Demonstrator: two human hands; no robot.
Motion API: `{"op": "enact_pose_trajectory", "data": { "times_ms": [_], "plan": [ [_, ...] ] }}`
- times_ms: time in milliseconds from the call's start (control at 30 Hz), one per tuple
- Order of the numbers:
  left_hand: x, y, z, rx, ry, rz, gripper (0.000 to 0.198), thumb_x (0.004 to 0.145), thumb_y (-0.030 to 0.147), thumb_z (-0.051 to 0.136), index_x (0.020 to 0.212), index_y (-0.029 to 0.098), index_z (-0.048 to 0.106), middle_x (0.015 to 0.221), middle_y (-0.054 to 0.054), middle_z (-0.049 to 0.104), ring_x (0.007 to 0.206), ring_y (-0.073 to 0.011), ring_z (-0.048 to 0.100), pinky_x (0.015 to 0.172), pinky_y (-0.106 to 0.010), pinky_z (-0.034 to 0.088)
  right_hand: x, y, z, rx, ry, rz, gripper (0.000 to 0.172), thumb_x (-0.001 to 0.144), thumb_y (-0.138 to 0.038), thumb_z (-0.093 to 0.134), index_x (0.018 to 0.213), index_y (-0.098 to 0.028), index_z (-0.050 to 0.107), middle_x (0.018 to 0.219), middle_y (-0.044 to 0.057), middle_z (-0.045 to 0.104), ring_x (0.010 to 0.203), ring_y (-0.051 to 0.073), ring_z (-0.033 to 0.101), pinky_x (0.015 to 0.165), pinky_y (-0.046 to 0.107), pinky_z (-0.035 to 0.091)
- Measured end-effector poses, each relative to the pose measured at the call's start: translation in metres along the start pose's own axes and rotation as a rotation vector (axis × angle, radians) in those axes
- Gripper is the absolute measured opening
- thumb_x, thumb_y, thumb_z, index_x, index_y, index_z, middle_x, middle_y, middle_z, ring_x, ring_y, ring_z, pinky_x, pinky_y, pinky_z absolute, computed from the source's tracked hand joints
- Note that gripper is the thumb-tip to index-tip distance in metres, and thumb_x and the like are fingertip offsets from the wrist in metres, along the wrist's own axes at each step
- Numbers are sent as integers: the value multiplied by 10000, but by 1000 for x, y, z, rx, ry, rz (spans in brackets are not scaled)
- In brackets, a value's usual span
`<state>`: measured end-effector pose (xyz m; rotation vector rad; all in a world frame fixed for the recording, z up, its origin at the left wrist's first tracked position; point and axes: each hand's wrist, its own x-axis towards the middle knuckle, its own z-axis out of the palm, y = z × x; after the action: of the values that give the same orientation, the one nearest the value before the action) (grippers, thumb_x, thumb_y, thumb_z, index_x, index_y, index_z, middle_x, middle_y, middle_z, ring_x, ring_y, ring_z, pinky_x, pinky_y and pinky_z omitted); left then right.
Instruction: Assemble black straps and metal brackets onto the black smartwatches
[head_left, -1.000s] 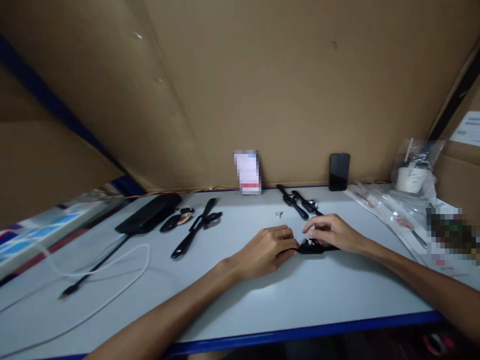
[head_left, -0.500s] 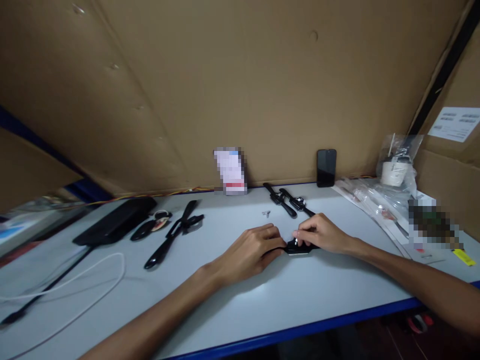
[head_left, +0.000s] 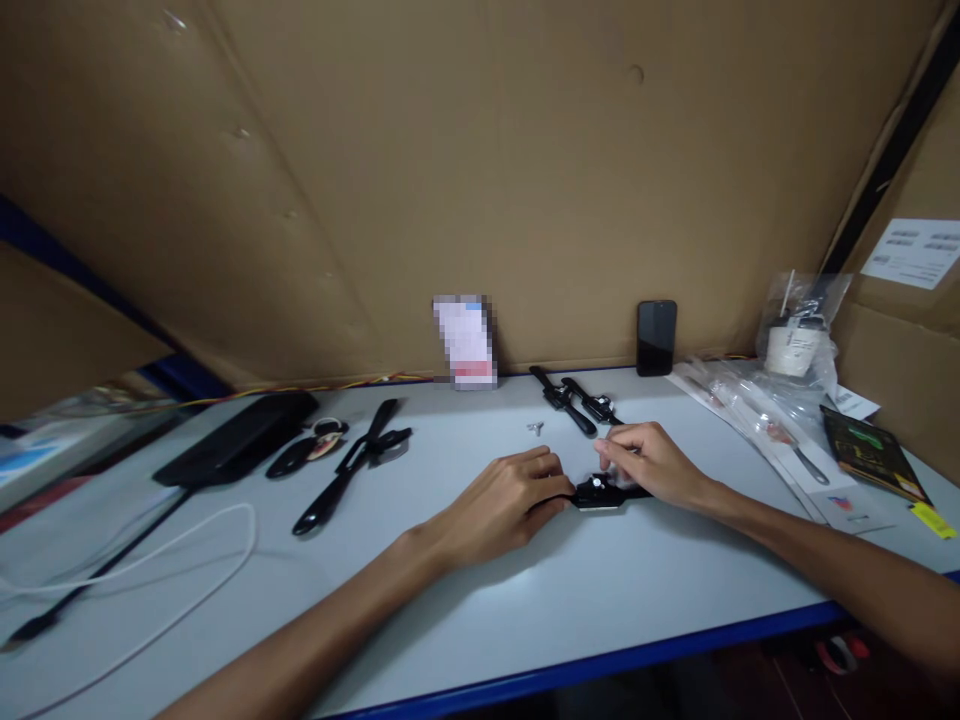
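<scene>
A black smartwatch (head_left: 600,492) lies on the white table (head_left: 600,590) between my two hands. My left hand (head_left: 510,505) rests palm down with its fingers curled, pinching the watch's left end. My right hand (head_left: 651,462) has its fingers bent over the watch's right side, fingertips on the case and strap. Just beyond them lie two more black watches (head_left: 581,400) and a tiny metal part (head_left: 535,428). The strap under my hands is mostly hidden.
At the left lie another black watch with open strap (head_left: 352,470), a key fob (head_left: 307,447), a black case (head_left: 240,440) and a white cable (head_left: 150,570). A phone (head_left: 656,338) leans on the cardboard wall. Plastic bags (head_left: 757,410), a cup (head_left: 793,345) and a dark packet (head_left: 870,450) sit at the right.
The view has shifted rightward across the frames. My right hand's fingers have shifted a little on the watch. My left hand keeps the same grip.
</scene>
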<state>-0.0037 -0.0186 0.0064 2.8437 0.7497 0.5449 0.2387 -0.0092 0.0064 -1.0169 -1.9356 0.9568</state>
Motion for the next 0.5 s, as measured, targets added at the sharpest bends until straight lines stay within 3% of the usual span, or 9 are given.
{"op": "enact_pose_trajectory", "data": {
  "times_ms": [100,167,333,500],
  "plan": [
    [0,0,-1,-5,-7,-6,198,1033,203,515,1052,182,711,953,-62,676,907,-210,621,769,-336,526,0,-1,-1,72,-45,25,482,957,-547,531,709,-164,683,610,14,590,506,101,472,509,269,361],
    [0,1,-1,-6,-9,-9,194,1035,209,519,1059,183,710,958,-63,677,910,-211,619,772,-338,525,0,-2,-1,113,-77,55,528,953,-583,524,657,-166,655,587,8,572,474,95,447,480,269,337],
    [2,5,0,2,-29,12,183,1026,233,552,1047,181,726,911,-61,670,874,-210,613,744,-323,517,1,-4,1,49,142,17,609,953,-591,521,493,-223,368,458,-62,352,469,91,331,510,273,277],
    [2,5,0,-7,-7,11,186,1027,220,548,1044,178,728,917,-60,680,874,-208,622,751,-325,521,1,-1,0,20,100,12,539,971,-506,511,526,-208,457,472,-44,439,497,106,404,569,271,332]
  ]
}}
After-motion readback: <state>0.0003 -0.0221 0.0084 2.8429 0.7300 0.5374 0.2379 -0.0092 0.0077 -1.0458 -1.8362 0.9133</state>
